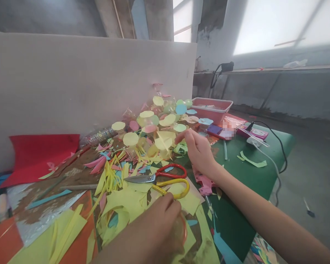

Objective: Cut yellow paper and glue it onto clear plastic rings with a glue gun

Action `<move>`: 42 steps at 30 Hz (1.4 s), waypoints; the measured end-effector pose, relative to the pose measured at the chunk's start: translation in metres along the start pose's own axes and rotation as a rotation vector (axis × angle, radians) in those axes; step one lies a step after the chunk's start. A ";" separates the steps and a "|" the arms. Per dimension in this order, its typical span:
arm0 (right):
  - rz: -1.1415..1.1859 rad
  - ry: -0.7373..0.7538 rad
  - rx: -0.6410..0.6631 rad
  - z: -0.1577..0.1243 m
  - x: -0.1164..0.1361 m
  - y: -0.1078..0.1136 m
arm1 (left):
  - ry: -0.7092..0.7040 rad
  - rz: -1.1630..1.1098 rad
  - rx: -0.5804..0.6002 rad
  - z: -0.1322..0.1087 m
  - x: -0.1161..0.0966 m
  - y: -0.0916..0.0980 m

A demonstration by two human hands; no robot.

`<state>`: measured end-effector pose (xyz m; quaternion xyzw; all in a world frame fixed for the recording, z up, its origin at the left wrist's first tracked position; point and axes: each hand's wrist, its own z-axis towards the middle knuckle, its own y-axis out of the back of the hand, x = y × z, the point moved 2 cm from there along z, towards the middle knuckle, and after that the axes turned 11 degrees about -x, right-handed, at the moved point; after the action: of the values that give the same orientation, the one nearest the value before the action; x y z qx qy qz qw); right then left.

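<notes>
Left hand (166, 214) blurred, its grip unclear, both forearms (247, 205) cut off by the frame

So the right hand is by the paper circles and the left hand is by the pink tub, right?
Not the left hand: the head view shows it by the scissors, not by the pink tub. The right hand is indeed by the paper circles.

Bare left hand (169, 214), bare right hand (196, 150); slim, uncovered forearms (253, 201)
Left hand on the near side of the red-and-yellow scissors (144, 178); right hand beyond them
</notes>
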<state>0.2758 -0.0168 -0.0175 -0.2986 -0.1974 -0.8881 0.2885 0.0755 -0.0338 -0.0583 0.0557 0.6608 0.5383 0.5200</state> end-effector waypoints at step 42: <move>-0.114 0.182 0.018 -0.009 -0.010 -0.008 | 0.185 -0.145 0.439 0.012 -0.020 0.044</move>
<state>0.2737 -0.0116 -0.0324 -0.2023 -0.1948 -0.9247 0.2570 0.0719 -0.0201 -0.0105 0.0702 0.8089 0.3462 0.4699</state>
